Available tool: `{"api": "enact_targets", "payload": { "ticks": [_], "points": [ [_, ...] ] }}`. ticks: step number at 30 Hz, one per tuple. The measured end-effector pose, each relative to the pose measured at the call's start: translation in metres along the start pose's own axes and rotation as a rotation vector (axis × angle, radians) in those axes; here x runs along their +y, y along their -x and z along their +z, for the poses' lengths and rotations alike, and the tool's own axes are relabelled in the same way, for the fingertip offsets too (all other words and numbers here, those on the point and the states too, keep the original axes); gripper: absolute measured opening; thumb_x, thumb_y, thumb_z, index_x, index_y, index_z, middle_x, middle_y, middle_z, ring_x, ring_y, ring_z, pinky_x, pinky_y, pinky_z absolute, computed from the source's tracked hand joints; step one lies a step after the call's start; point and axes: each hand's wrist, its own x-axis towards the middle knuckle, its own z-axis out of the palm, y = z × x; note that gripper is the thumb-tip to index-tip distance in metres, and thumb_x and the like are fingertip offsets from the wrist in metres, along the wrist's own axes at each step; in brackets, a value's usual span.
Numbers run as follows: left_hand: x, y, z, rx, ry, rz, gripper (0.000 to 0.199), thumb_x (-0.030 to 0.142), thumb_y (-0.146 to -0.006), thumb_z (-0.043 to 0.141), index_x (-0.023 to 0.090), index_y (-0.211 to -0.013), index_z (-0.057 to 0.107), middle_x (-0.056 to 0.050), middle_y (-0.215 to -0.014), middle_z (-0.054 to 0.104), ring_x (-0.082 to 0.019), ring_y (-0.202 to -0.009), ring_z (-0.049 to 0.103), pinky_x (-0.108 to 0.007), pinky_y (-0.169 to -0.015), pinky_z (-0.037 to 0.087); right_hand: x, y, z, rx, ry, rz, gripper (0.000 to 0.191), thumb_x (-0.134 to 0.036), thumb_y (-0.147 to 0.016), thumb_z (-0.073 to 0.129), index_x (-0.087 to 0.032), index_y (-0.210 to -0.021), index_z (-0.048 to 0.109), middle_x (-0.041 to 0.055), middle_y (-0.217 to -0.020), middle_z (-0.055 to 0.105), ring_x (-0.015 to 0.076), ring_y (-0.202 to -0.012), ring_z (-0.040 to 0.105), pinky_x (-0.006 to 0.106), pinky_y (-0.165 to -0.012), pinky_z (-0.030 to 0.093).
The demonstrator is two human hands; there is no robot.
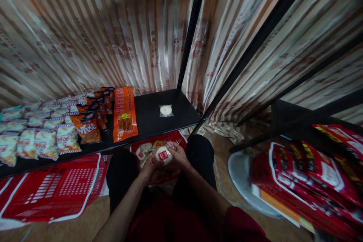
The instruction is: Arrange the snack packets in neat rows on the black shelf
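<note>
Between my knees, both hands are closed on a round white cake in a clear wrapper with a red label. My left hand grips its lower left side. The fingers of my right hand hold the wrapper at its right edge. Below the hands, a red basket contains several similar wrapped cakes, partly hidden by my hands and legs. One more wrapped white cake lies flat on the black shelf ahead, apart from the other goods.
An orange snack packet lies mid-shelf. Left of it stand rows of white snack bags and small orange bags. An overturned-looking red basket is below. At right, a basket of red packets sits by a grey stool.
</note>
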Motion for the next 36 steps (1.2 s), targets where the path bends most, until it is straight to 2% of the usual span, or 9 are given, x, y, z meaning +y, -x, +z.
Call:
{"api": "enact_targets", "payload": {
  "ticks": [3, 7, 12, 14, 19, 21, 25, 29, 36],
  "points": [
    [0.009, 0.012, 0.001, -0.096, 0.053, -0.056, 0.047, 0.034, -0.056, 0.079, 0.014, -0.096, 0.063, -0.006, -0.08, 0.071, -0.022, -0.076, 0.066, -0.032, -0.072, 0.051, -0.015, 0.002, 0.0, -0.08, 0.016, 0.002, 0.045, -0.051, -0.054, 0.075, -0.018, -0.08, 0.061, 0.0, -0.071, 0.066, 0.0147, -0.061, 0.06, 0.026, -0.059, 0.046],
    [0.02, 0.029, 0.001, -0.232, 0.15, -0.092, 0.05, 0.049, -0.064, 0.073, 0.012, -0.095, 0.065, -0.01, -0.086, 0.071, -0.022, -0.082, 0.066, -0.033, -0.078, 0.05, -0.034, 0.009, -0.002, -0.204, 0.056, 0.042, 0.042, -0.046, -0.051, 0.079, -0.015, -0.075, 0.064, -0.0013, -0.066, 0.066, 0.0124, -0.057, 0.058, 0.024, -0.058, 0.044],
    [0.026, 0.034, 0.001, -0.297, 0.146, -0.073, 0.055, 0.043, -0.058, 0.08, 0.012, -0.1, 0.064, -0.01, -0.09, 0.071, -0.022, -0.084, 0.066, -0.032, -0.08, 0.049, -0.047, 0.016, 0.001, -0.33, 0.121, 0.044, 0.043, -0.046, -0.053, 0.078, -0.014, -0.08, 0.067, -0.0016, -0.068, 0.067, 0.0116, -0.058, 0.059, 0.023, -0.059, 0.044],
    [0.027, 0.034, 0.001, -0.273, 0.142, -0.048, 0.057, 0.04, -0.056, 0.081, 0.013, -0.102, 0.063, -0.009, -0.092, 0.07, -0.022, -0.085, 0.066, -0.03, -0.078, 0.049, -0.048, 0.018, 0.002, -0.315, 0.093, 0.027, 0.045, -0.047, -0.055, 0.078, -0.015, -0.084, 0.067, -0.001, -0.072, 0.068, 0.0113, -0.061, 0.06, 0.022, -0.059, 0.045],
    [0.03, 0.035, 0.003, -0.054, 0.18, 0.01, 0.051, 0.037, -0.056, 0.081, 0.016, -0.099, 0.063, -0.007, -0.09, 0.07, -0.018, -0.076, 0.066, -0.021, -0.058, 0.049, -0.047, 0.019, 0.002, -0.229, 0.0, 0.045, 0.053, -0.048, -0.056, 0.079, -0.02, -0.098, 0.063, 0.0008, -0.086, 0.069, 0.0126, -0.072, 0.063, 0.023, -0.064, 0.047],
    [0.03, 0.035, 0.004, -0.01, 0.208, 0.016, 0.048, 0.035, -0.055, 0.082, 0.016, -0.096, 0.064, -0.006, -0.09, 0.07, -0.017, -0.075, 0.066, -0.022, -0.057, 0.05, -0.043, 0.021, 0.001, -0.239, -0.014, 0.055, 0.055, -0.047, -0.054, 0.081, -0.021, -0.098, 0.063, 0.001, -0.088, 0.069, 0.0139, -0.075, 0.064, 0.025, -0.067, 0.048],
    [0.026, 0.033, 0.007, 0.043, 0.273, 0.054, 0.041, 0.027, -0.055, 0.082, 0.015, -0.091, 0.064, -0.006, -0.088, 0.069, -0.018, -0.076, 0.066, -0.026, -0.062, 0.054, -0.031, 0.024, -0.002, -0.275, 0.005, 0.026, 0.051, -0.05, -0.052, 0.081, -0.02, -0.089, 0.063, 0.0011, -0.082, 0.068, 0.015, -0.074, 0.063, 0.028, -0.07, 0.047],
    [0.023, 0.03, 0.012, 0.051, 0.282, 0.065, 0.03, 0.022, -0.062, 0.077, 0.015, -0.088, 0.064, -0.006, -0.086, 0.07, -0.018, -0.075, 0.066, -0.025, -0.06, 0.054, -0.022, 0.027, -0.005, -0.218, 0.074, 0.047, 0.05, -0.054, -0.049, 0.08, -0.018, -0.079, 0.062, -0.0003, -0.072, 0.066, 0.0141, -0.068, 0.061, 0.026, -0.066, 0.044],
    [0.028, 0.04, 0.018, 0.055, 0.103, -0.01, 0.02, 0.019, -0.069, 0.072, 0.014, -0.087, 0.065, -0.005, -0.079, 0.07, -0.012, -0.062, 0.063, -0.018, -0.049, 0.047, -0.02, 0.033, -0.015, -0.208, 0.131, 0.036, 0.05, -0.058, -0.049, 0.077, -0.018, -0.076, 0.062, -0.0007, -0.07, 0.065, 0.0127, -0.065, 0.058, 0.024, -0.061, 0.04]
  ]
}}
